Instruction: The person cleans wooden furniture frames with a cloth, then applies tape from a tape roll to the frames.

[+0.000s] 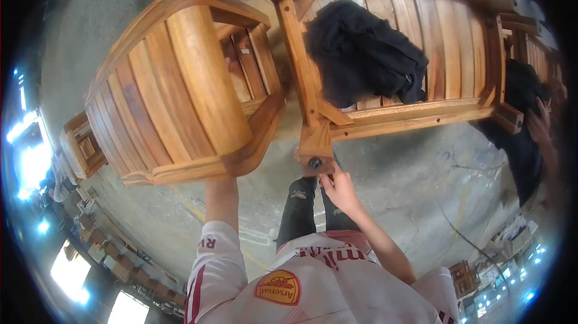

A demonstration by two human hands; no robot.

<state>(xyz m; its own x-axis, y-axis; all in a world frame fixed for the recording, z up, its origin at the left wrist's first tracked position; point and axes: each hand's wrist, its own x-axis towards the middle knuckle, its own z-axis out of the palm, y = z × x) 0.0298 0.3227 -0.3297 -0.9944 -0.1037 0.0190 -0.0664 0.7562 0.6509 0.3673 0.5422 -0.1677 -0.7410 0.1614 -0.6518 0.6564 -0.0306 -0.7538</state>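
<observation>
Gripping the bench leg (315, 143), right-hand fingers (335, 181); left hand hidden behind chair (180, 83), grasp unclear

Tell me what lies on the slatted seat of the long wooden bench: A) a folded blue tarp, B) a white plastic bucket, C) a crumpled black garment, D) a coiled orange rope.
C: a crumpled black garment lies on the slats of the long wooden bench, while the right hand touches the bench's near leg end.
</observation>
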